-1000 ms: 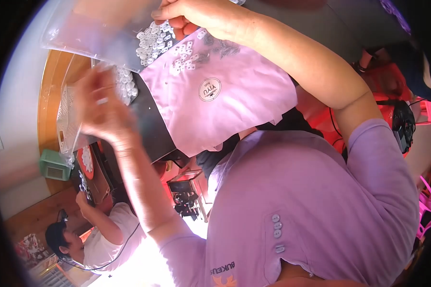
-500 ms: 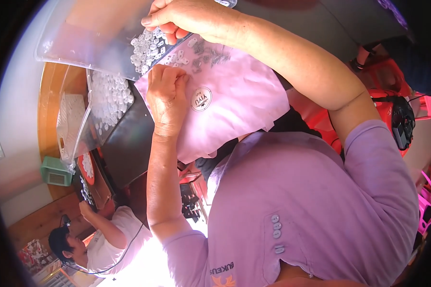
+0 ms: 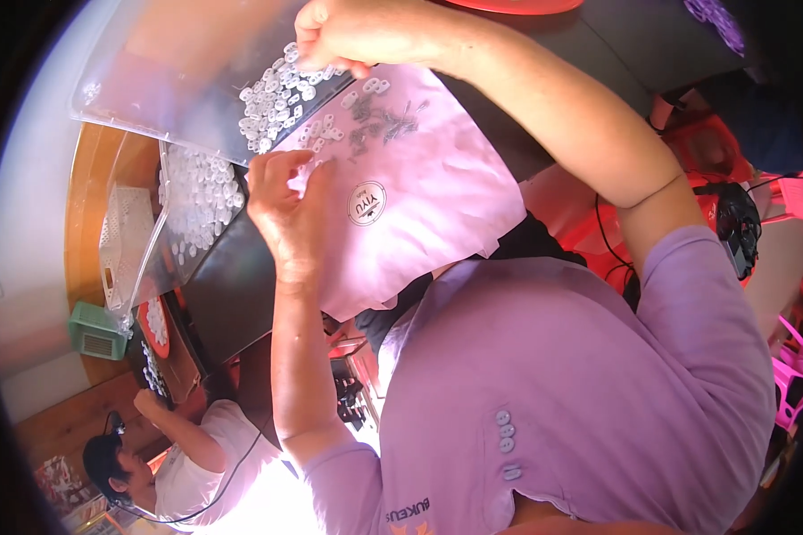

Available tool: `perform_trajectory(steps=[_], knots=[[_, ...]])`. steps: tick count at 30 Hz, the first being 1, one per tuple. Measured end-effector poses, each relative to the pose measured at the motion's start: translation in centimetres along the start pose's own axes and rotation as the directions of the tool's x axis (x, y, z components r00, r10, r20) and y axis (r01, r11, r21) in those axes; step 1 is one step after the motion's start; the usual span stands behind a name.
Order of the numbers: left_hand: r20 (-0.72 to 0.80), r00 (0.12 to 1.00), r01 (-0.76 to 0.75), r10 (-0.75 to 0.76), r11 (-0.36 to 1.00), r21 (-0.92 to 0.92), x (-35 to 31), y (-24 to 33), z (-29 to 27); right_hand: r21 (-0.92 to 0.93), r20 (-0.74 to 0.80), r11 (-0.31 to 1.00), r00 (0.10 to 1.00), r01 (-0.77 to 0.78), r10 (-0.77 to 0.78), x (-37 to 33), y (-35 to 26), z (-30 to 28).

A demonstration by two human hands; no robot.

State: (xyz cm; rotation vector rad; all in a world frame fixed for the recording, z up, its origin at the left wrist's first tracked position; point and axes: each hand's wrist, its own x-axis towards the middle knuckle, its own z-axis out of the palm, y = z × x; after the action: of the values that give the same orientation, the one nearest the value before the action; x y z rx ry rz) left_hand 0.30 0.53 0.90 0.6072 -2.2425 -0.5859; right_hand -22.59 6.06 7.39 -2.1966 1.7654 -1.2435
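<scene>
A pink bag (image 3: 437, 187) with a round printed emblem lies across my lap at the table edge. Small white plastic pieces with holes (image 3: 272, 107) are heaped just beyond it, and a few more rest on the bag beside thin grey metal-looking bits (image 3: 379, 125). My left hand (image 3: 285, 209) is at the bag's left edge, its thumb standing apart from the bent fingers. Over the heap, my right hand (image 3: 357, 36) has its fingers bent together; what they hold, if anything, is hidden.
A clear plastic bin (image 3: 107, 98) stands behind the heap. Left of it are more white pieces (image 3: 196, 196), a white basket (image 3: 125, 241) and a green basket (image 3: 98, 330). A person in white (image 3: 205, 455) works at the lower left. Red stools (image 3: 705, 152) stand on the right.
My left thumb and fingers have parted, and that hand has moved slightly left and down. My right hand has shifted a little right over the heap, uncovering more white pieces.
</scene>
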Motion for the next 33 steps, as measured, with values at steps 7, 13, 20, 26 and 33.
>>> perform_trajectory(steps=[7, 13, 20, 26, 33], knots=[[0.107, 0.962, -0.27, 0.252, 0.941, 0.207, -2.7, 1.9, -1.4, -0.441, 0.182, 0.872, 0.931, -0.211, 0.317, -2.9, 0.8, 0.3], [0.156, 0.959, -0.255, 0.235, 0.959, 0.123, -4.0, 3.4, 1.2, -0.542, 0.328, 0.839, 0.909, -0.041, 0.257, -2.3, 0.1, 3.0], [0.134, 0.956, -0.277, 0.259, 0.951, 0.138, -4.1, 3.4, 1.1, -0.466, 0.332, 0.885, 0.931, 0.023, 0.151, -0.5, -0.6, 5.8], [0.185, 0.954, -0.272, 0.236, 0.942, 0.197, -4.2, 3.8, 1.0, -0.371, 0.39, 0.926, 0.916, 0.067, 0.09, -1.0, -0.9, 7.1], [0.172, 0.957, -0.269, 0.234, 0.938, 0.219, -4.5, 4.1, 0.9, -0.406, 0.312, 0.911, 0.948, 0.076, 0.06, -4.4, -2.0, 4.0]])
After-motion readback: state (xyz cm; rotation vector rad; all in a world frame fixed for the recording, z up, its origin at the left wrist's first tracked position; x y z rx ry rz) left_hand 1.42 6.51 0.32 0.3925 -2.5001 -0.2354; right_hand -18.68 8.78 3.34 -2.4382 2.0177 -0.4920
